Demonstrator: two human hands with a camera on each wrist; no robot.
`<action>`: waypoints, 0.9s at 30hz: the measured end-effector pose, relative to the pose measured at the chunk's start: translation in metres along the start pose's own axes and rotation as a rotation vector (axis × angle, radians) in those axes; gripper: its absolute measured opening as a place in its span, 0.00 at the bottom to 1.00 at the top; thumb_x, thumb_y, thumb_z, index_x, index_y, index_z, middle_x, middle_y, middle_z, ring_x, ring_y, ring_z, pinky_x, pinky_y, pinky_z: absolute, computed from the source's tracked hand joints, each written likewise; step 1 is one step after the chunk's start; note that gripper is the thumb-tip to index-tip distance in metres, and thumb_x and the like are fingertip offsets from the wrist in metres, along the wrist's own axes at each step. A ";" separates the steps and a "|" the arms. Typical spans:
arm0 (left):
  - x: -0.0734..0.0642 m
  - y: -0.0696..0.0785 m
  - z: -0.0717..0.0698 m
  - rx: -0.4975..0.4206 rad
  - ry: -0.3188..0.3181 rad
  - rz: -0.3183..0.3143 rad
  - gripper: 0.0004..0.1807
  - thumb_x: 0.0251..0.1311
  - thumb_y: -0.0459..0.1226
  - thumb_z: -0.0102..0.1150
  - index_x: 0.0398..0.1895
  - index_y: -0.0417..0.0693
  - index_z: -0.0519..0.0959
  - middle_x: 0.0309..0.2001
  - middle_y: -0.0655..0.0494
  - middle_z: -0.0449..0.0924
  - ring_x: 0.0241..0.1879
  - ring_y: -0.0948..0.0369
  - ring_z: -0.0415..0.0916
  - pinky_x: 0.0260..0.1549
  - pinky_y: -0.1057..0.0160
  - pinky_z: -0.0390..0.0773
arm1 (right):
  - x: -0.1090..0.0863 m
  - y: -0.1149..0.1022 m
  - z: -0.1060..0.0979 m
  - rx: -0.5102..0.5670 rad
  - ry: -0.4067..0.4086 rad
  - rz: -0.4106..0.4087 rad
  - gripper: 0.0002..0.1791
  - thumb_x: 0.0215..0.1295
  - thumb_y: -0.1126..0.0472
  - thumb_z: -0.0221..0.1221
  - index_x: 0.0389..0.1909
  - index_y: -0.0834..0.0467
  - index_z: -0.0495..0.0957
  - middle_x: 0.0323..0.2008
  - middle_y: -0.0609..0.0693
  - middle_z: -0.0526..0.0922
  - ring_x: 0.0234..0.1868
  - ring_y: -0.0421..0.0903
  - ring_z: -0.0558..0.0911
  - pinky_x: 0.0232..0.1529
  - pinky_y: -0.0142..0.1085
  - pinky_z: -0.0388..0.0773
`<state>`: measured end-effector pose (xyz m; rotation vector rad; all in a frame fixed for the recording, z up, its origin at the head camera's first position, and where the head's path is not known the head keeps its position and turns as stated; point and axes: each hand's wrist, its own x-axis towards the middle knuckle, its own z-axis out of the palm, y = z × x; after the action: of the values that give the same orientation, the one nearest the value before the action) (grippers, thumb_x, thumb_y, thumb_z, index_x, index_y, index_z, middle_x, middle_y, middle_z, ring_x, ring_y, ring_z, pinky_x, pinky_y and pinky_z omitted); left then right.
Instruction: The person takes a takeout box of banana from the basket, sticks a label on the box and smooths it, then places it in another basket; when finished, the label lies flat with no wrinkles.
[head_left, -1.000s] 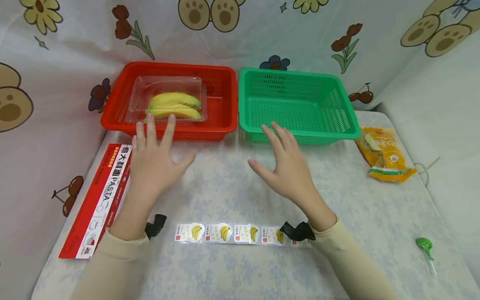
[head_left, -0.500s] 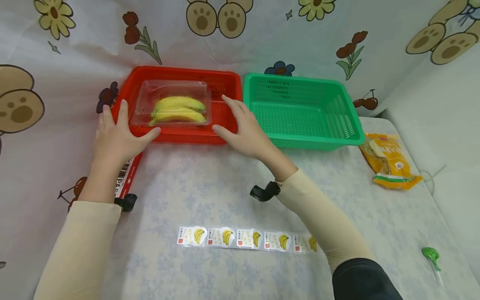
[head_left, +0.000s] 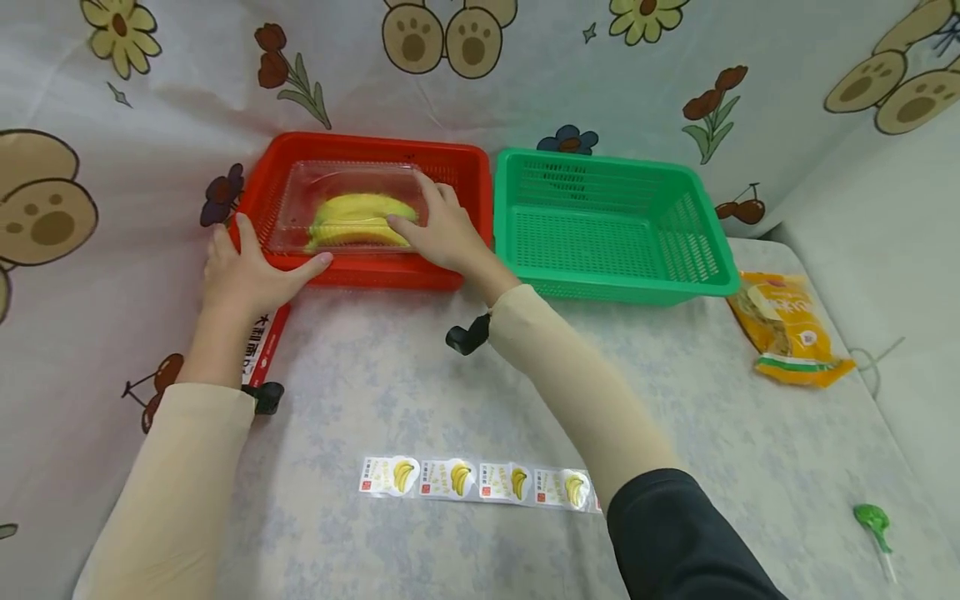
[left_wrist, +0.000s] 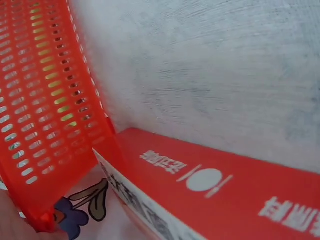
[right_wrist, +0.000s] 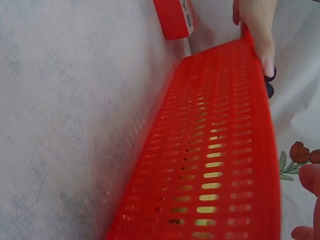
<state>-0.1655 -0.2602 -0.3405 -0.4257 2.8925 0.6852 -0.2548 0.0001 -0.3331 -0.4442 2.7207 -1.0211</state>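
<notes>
A clear plastic clamshell box (head_left: 296, 196) with bananas (head_left: 360, 208) inside lies in the red basket (head_left: 390, 273). My left hand (head_left: 242, 279) rests at the basket's front left corner, thumb stretched along the front rim. The right wrist view shows the left thumb (right_wrist: 268, 62) against that rim. Over the right end of the box reaches my right hand (head_left: 444, 233), its thumb and fingers apart and relaxed; whether they touch the lid is unclear. Through the basket's slots (right_wrist: 210, 175) yellow shows in the right wrist view.
The pasta box (left_wrist: 225, 190) lies beside the red basket, partly hidden by the left arm. A green basket (head_left: 615, 287) stands to the right. A strip of banana stickers (head_left: 480, 481) lies in front. Farther right are a yellow snack bag (head_left: 791, 329) and a green lollipop (head_left: 872, 518).
Both hands have moved from above the table to the red basket. The left now touches its front left corner; the right has travelled left and up to the clamshell box's right end.
</notes>
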 end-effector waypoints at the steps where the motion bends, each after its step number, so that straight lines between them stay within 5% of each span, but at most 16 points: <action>1: 0.000 -0.001 0.001 0.006 -0.006 0.000 0.74 0.46 0.80 0.44 0.76 0.46 0.17 0.76 0.32 0.15 0.75 0.30 0.24 0.62 0.23 0.49 | 0.003 0.000 0.002 -0.006 -0.004 0.012 0.47 0.65 0.31 0.52 0.79 0.32 0.38 0.79 0.45 0.47 0.76 0.52 0.58 0.70 0.51 0.67; 15: 0.003 0.002 0.005 0.034 0.008 0.027 0.73 0.49 0.78 0.45 0.75 0.42 0.18 0.76 0.32 0.15 0.75 0.31 0.22 0.67 0.25 0.39 | 0.020 0.009 0.012 -0.027 -0.052 0.115 0.49 0.64 0.30 0.52 0.78 0.31 0.36 0.78 0.52 0.47 0.74 0.53 0.62 0.70 0.51 0.68; 24: 0.003 -0.002 0.006 0.012 0.009 0.020 0.74 0.48 0.79 0.46 0.75 0.43 0.18 0.76 0.32 0.14 0.75 0.31 0.20 0.67 0.25 0.37 | 0.027 0.009 0.009 0.029 -0.141 0.179 0.49 0.63 0.27 0.49 0.77 0.28 0.32 0.81 0.52 0.37 0.81 0.53 0.38 0.75 0.59 0.53; 27: 0.003 -0.003 0.008 0.010 0.013 0.018 0.74 0.48 0.78 0.47 0.76 0.43 0.18 0.76 0.32 0.15 0.75 0.32 0.21 0.67 0.25 0.38 | 0.030 0.011 0.009 0.028 -0.159 0.175 0.49 0.64 0.26 0.49 0.77 0.28 0.32 0.81 0.47 0.40 0.81 0.52 0.38 0.75 0.58 0.51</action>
<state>-0.1669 -0.2604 -0.3494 -0.4046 2.9143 0.6725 -0.2825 -0.0085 -0.3496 -0.2650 2.5492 -0.9344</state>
